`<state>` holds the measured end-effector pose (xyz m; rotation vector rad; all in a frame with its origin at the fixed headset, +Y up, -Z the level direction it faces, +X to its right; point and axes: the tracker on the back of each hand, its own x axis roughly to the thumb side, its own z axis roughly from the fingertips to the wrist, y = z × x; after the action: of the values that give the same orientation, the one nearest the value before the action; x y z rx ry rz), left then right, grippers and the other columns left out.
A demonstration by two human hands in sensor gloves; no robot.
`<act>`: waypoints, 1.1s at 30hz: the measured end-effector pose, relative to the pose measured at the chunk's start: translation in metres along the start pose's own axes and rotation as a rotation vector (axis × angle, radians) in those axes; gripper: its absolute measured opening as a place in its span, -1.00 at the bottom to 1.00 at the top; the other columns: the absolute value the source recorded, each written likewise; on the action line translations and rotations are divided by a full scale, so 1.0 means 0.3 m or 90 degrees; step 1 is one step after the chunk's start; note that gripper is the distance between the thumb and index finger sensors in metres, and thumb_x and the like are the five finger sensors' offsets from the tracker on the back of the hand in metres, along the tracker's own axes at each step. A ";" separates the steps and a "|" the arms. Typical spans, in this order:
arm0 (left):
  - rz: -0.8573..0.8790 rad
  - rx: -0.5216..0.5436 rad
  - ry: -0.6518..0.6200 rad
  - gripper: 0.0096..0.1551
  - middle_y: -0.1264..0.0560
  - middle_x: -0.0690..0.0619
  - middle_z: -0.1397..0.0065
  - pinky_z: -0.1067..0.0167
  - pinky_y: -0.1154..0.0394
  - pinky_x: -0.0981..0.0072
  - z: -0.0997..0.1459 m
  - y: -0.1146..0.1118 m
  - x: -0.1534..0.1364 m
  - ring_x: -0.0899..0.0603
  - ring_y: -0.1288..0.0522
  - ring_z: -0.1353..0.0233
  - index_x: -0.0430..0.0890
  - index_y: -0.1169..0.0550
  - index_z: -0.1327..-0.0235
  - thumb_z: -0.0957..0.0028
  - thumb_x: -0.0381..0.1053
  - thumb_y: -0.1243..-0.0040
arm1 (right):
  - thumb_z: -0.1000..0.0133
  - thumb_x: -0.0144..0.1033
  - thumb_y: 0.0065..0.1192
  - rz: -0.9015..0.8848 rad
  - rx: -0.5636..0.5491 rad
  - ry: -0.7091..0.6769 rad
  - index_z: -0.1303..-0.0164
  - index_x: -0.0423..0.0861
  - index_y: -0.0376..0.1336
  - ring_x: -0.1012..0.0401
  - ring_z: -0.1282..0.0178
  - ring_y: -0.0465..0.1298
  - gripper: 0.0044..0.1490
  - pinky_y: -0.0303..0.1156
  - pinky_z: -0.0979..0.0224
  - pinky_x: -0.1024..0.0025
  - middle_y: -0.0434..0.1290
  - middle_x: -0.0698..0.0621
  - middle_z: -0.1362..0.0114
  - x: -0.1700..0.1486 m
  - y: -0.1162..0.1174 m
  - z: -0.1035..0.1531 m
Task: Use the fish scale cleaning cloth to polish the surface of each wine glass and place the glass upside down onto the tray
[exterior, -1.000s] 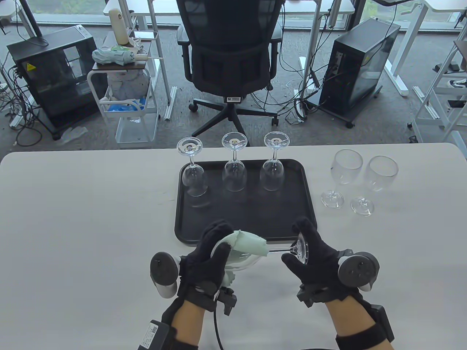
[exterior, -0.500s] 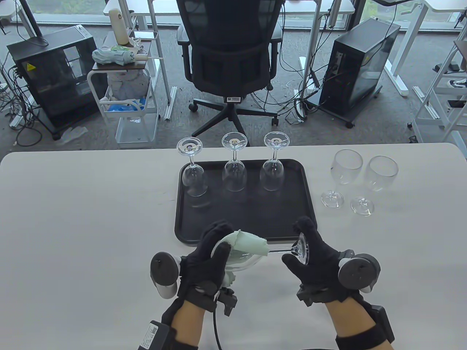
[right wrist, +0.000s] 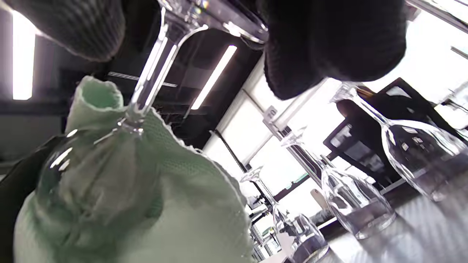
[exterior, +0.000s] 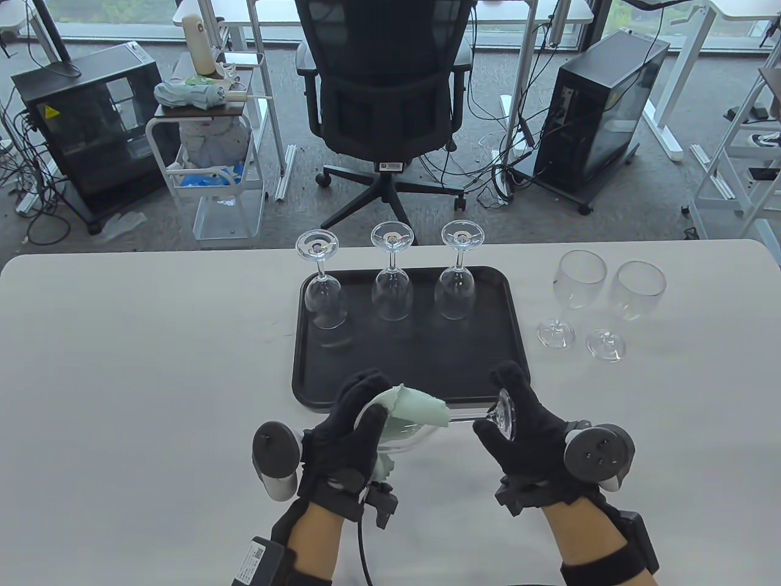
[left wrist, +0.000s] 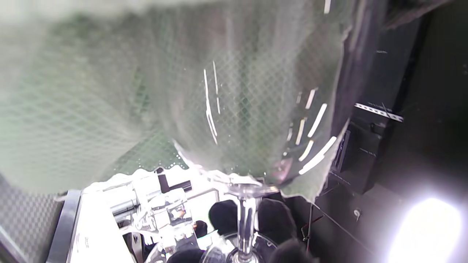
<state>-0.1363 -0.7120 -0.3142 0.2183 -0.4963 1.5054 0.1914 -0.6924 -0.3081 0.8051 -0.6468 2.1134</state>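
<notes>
The left hand (exterior: 354,427) keeps its grip curled round the cloth (exterior: 418,412), which wraps the bowl of the glass (exterior: 464,420) lying sideways above the desk (exterior: 152,378), just near of the tray (exterior: 409,366). Right of that grip, the stem runs to the foot, pinched by the right hand (exterior: 518,430). Since half a second ago the foot has tilted slightly and the right tracker (exterior: 598,455) has rolled; the left grip is unchanged.
</notes>
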 end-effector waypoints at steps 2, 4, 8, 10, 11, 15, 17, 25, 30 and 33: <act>0.023 -0.009 0.003 -0.32 -0.24 0.01 -0.65 -0.10 -0.58 -0.23 0.002 -0.006 -0.005 -0.29 -0.34 -0.54 0.20 -0.39 -0.45 -0.16 0.50 -0.06 | -0.07 0.36 0.28 0.048 -0.037 -0.037 -0.60 0.04 -0.32 -0.04 -0.08 0.58 0.22 0.67 -0.01 0.15 0.11 -0.21 -0.60 0.009 -0.004 0.003; 0.020 -0.003 0.000 -0.32 -0.24 0.02 -0.65 -0.10 -0.59 -0.21 0.003 -0.015 -0.006 -0.28 -0.34 -0.54 0.22 -0.38 -0.45 -0.16 0.51 -0.04 | -0.10 0.31 0.27 -0.034 -0.061 0.016 -0.61 0.09 -0.23 -0.05 -0.03 0.57 0.11 0.65 0.04 0.19 0.20 -0.23 -0.53 -0.003 -0.004 0.006; -0.003 -0.009 -0.010 -0.31 -0.21 0.02 -0.67 -0.13 -0.58 -0.21 0.004 -0.034 -0.002 -0.28 -0.31 -0.56 0.23 -0.35 -0.47 -0.15 0.52 -0.02 | -0.13 0.41 0.09 -0.218 -0.034 0.209 -0.65 0.08 -0.07 -0.02 0.09 0.56 0.01 0.60 0.17 0.23 0.29 -0.25 -0.45 -0.053 0.003 0.014; 0.001 -0.019 -0.002 -0.30 -0.20 0.00 -0.68 -0.17 -0.56 -0.27 0.000 -0.026 0.001 -0.31 -0.29 -0.58 0.17 -0.33 -0.51 -0.18 0.47 0.03 | -0.15 0.41 0.09 -0.237 -0.046 0.246 -0.66 0.07 -0.15 -0.02 0.09 0.56 0.04 0.60 0.17 0.22 0.30 -0.26 -0.45 -0.068 0.001 0.017; 0.004 -0.019 0.006 -0.31 -0.22 -0.01 -0.67 -0.18 -0.55 -0.30 0.000 -0.020 0.003 -0.32 -0.30 -0.59 0.12 -0.32 -0.51 -0.21 0.43 0.06 | -0.15 0.42 0.09 -0.240 -0.059 0.267 -0.65 0.04 -0.19 -0.01 0.10 0.57 0.07 0.61 0.18 0.22 0.31 -0.26 -0.44 -0.074 -0.006 0.017; -0.012 0.035 -0.011 -0.35 -0.27 -0.01 -0.65 -0.23 -0.53 -0.31 0.001 0.028 0.040 -0.31 -0.34 -0.57 0.08 -0.34 -0.49 -0.23 0.37 0.08 | -0.15 0.43 0.20 -0.254 -0.119 0.310 -0.58 0.06 -0.21 -0.02 0.05 0.53 0.08 0.57 0.13 0.19 0.26 -0.27 -0.45 -0.061 -0.102 0.010; 0.012 0.057 -0.007 -0.36 -0.28 -0.01 -0.65 -0.24 -0.52 -0.34 0.004 0.042 0.045 -0.31 -0.35 -0.57 0.07 -0.36 -0.48 -0.23 0.35 0.07 | -0.15 0.44 0.24 -0.131 -0.140 0.291 -0.54 0.09 -0.21 0.00 -0.01 0.51 0.08 0.57 0.07 0.20 0.24 -0.24 -0.49 -0.015 -0.166 -0.009; 0.031 0.075 0.019 -0.37 -0.26 -0.02 -0.65 -0.25 -0.50 -0.35 0.005 0.082 0.009 -0.32 -0.31 -0.59 0.08 -0.36 -0.49 -0.24 0.35 0.07 | -0.09 0.44 0.35 0.383 0.009 0.130 -0.43 0.11 -0.06 0.08 -0.11 0.47 -0.01 0.56 -0.06 0.22 0.17 -0.19 -0.51 0.001 -0.067 -0.203; 0.042 0.074 0.022 -0.37 -0.26 -0.02 -0.65 -0.26 -0.49 -0.35 0.005 0.083 0.001 -0.32 -0.31 -0.59 0.08 -0.36 -0.49 -0.24 0.35 0.07 | -0.08 0.42 0.38 0.451 0.097 0.168 -0.40 0.10 -0.01 0.05 -0.12 0.47 -0.05 0.55 -0.07 0.17 0.15 -0.21 -0.51 -0.058 0.035 -0.277; 0.041 0.070 0.023 -0.37 -0.27 -0.02 -0.65 -0.26 -0.50 -0.35 0.003 0.078 0.001 -0.32 -0.31 -0.59 0.08 -0.36 -0.49 -0.24 0.35 0.07 | -0.07 0.42 0.39 0.446 0.112 0.204 -0.40 0.10 0.01 0.06 -0.13 0.47 -0.05 0.55 -0.08 0.18 0.15 -0.20 -0.52 -0.082 0.060 -0.310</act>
<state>-0.1596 -0.7105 -0.3171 0.2625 -0.3963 1.5983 0.1589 -0.6526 -0.3914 0.3243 -0.6292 2.8877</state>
